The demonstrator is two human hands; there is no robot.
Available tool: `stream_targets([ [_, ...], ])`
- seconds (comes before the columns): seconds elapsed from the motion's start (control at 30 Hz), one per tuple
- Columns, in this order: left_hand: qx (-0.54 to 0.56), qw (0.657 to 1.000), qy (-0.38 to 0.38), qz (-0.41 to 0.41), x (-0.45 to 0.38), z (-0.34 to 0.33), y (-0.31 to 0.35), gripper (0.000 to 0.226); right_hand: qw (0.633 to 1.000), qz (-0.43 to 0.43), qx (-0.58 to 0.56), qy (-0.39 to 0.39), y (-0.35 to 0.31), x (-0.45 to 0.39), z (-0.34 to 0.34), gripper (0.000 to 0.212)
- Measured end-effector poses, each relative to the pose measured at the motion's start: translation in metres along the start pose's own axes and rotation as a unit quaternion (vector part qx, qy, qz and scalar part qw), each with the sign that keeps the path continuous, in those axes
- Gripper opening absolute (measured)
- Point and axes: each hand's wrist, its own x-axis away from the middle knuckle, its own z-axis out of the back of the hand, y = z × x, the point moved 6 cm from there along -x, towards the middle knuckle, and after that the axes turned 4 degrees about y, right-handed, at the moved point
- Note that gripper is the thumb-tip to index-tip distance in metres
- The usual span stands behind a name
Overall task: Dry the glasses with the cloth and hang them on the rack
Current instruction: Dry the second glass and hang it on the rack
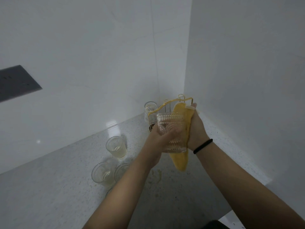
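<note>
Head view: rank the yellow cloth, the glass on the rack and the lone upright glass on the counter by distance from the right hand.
1. yellow cloth, in the right hand
2. glass on the rack, behind, left
3. lone upright glass, farther left on the counter

Nothing here can be read: no words, labels, brands or numbers show on anything in view. The dark grey wall panel (15, 82) at the left carries a few small marks, but they are too blurred to make out.
</note>
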Motion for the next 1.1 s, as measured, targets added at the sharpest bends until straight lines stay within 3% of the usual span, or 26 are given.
stream_targets([
  [0.07, 0.006, 0.999, -0.03, 0.034, 0.001, 0.002, -0.004, 0.022, 0.999, 0.032, 0.023, 0.035, -0.009, -0.002, 0.007, 0.065],
  [0.13, 0.0, 0.996, -0.044, 0.072, 0.0, 0.007, -0.007, 0.032, 0.991, 0.071, 0.088, 0.069, -0.018, 0.0, 0.012, 0.072],
  [0.2, -0.022, 0.995, -0.047, 0.089, 0.001, 0.012, -0.008, 0.042, 0.974, 0.081, 0.192, 0.089, -0.023, 0.007, 0.011, 0.076],
  [0.27, -0.035, 0.994, -0.039, 0.095, -0.001, 0.018, -0.006, 0.045, 0.937, 0.097, 0.326, 0.079, -0.025, 0.017, 0.009, 0.065],
  [0.37, -0.013, 0.988, -0.045, 0.145, -0.007, 0.026, -0.003, 0.074, 0.875, 0.099, 0.472, -0.03, -0.025, 0.028, 0.005, 0.054],
  [0.5, 0.043, 0.959, -0.143, 0.239, -0.005, 0.021, -0.008, 0.092, 0.821, 0.045, 0.534, -0.194, -0.025, 0.035, 0.0, 0.031],
  [0.57, 0.085, 0.95, -0.164, 0.252, -0.003, 0.018, -0.007, 0.09, 0.821, 0.037, 0.524, -0.222, -0.023, 0.035, -0.003, 0.031],
  [0.67, 0.135, 0.956, -0.09, 0.246, -0.001, 0.022, -0.009, 0.072, 0.897, 0.055, 0.417, -0.139, -0.03, 0.03, 0.003, 0.034],
  [0.77, 0.131, 0.984, 0.027, 0.12, 0.001, 0.028, -0.016, 0.055, 0.918, 0.106, 0.379, -0.045, -0.035, 0.026, 0.014, 0.035],
  [0.87, 0.014, 0.992, 0.126, 0.009, 0.007, 0.032, -0.019, 0.046, 0.908, 0.088, 0.4, -0.085, -0.029, 0.028, 0.015, 0.027],
  [0.97, 0.017, 0.995, 0.103, 0.006, 0.008, 0.029, -0.017, 0.042, 0.889, -0.021, 0.41, -0.204, -0.017, 0.035, 0.007, 0.022],
  [1.1, 0.032, 0.997, 0.044, 0.062, 0.008, 0.026, -0.02, 0.032, 0.813, -0.102, 0.508, -0.267, -0.006, 0.046, 0.002, 0.048],
])
